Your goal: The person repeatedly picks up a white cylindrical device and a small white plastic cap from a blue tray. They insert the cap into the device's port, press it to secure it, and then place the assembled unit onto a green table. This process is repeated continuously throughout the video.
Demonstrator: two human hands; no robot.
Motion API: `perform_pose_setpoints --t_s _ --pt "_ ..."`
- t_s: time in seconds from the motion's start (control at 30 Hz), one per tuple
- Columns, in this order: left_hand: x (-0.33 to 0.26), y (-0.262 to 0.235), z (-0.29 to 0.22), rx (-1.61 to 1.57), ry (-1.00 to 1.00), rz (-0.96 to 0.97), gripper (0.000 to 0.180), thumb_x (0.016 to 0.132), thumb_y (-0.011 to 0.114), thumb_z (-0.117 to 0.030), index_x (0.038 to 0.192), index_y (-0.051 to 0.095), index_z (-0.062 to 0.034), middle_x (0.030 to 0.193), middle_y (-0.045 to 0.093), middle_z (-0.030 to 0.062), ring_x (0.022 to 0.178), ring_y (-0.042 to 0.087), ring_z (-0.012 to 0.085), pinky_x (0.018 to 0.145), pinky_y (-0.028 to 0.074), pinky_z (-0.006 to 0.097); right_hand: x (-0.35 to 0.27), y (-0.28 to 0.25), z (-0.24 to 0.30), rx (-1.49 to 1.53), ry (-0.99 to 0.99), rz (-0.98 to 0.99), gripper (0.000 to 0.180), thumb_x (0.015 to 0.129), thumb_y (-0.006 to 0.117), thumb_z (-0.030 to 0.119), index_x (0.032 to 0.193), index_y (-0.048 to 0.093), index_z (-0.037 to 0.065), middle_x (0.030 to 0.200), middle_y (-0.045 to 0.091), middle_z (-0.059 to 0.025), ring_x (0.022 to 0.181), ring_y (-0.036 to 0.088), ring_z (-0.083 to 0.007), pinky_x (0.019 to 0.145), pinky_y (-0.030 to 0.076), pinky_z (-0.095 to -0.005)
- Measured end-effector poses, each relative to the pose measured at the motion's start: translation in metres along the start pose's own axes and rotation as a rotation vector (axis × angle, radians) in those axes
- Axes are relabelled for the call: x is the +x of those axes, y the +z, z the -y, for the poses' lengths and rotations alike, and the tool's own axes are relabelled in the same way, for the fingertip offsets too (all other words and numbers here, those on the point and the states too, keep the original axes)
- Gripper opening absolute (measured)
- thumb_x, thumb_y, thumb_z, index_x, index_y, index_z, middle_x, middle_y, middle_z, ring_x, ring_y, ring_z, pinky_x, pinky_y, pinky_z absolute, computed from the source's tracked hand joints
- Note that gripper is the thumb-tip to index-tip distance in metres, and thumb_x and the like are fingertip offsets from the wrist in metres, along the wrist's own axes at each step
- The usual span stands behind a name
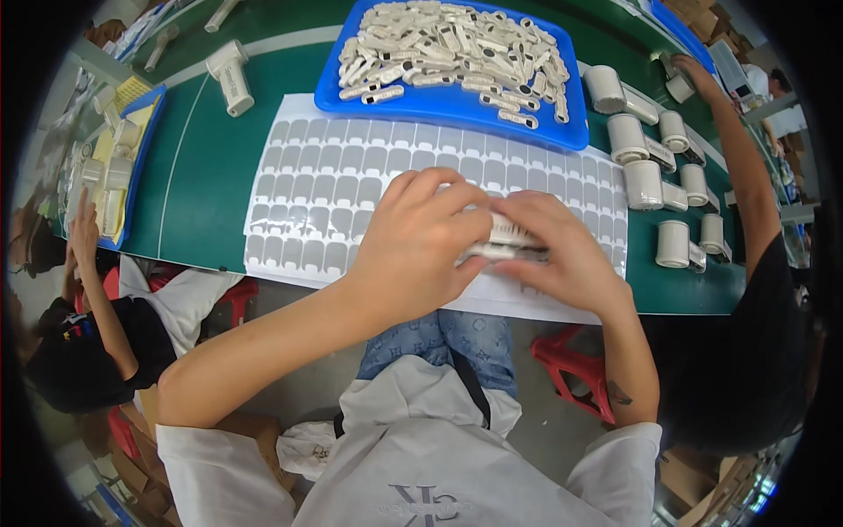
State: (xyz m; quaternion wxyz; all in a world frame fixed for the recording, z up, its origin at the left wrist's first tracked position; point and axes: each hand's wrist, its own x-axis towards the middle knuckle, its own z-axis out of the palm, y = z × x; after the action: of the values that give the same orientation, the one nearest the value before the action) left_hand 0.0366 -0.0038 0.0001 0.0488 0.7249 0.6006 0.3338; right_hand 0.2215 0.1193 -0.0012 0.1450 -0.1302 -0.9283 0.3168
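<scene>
- While both hands are meeting over the sticker sheet (351,176), the left hand (413,241) and right hand (562,250) are pinching a small white part (509,239), fingers clamped on it.
- Blue tray (457,110) is sitting just beyond the sheet on the green worktop (202,167), keeping spare parts within reach.

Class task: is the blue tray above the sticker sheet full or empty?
Full: the blue tray is heaped with small white parts.
</scene>
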Motion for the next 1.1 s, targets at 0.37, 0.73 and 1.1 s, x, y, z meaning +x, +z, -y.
perform_pose_setpoints --t_s 0.37,0.73,1.1 --pt "0.001 0.019 -0.01 0.087 -0.181 0.031 0.039 0.061 0.084 -0.018 0.094 0.064 -0.0145 0.083 0.067 -0.0015 0.082 0.058 0.0213 0.074 0.039 0.037 -0.011 0.026 0.006 0.203 0.16 -0.194 0.049 0.068 0.08 0.009 0.114 0.065 0.002 0.112 0.065 -0.015 0.107 0.059 -0.0329 0.092 0.047 -0.0388" --pt "0.015 0.008 0.007 -0.249 -0.232 -0.022 0.047 0.065 0.086 -0.017 0.108 0.068 -0.0096 0.099 0.069 0.0088 0.092 0.062 0.0226 0.084 0.049 0.036 -0.022 0.014 0.001 0.544 0.158 -0.551 0.047 0.079 0.07 0.008 0.124 0.059 0.002 0.119 0.061 -0.0129 0.116 0.054 -0.0274 0.1 0.042 -0.0362" --pt "0.019 -0.013 0.008 -0.98 -0.334 -0.621 0.046 0.086 0.061 -0.003 0.128 0.042 0.0029 0.093 0.061 0.0097 0.082 0.061 0.0149 0.075 0.05 0.03 -0.068 0.015 0.012 -0.199 0.108 -0.264 0.026 0.074 0.071 0.004 0.099 0.066 0.004 0.105 0.059 -0.0117 0.094 0.057 -0.031 0.081 0.047 -0.0406"
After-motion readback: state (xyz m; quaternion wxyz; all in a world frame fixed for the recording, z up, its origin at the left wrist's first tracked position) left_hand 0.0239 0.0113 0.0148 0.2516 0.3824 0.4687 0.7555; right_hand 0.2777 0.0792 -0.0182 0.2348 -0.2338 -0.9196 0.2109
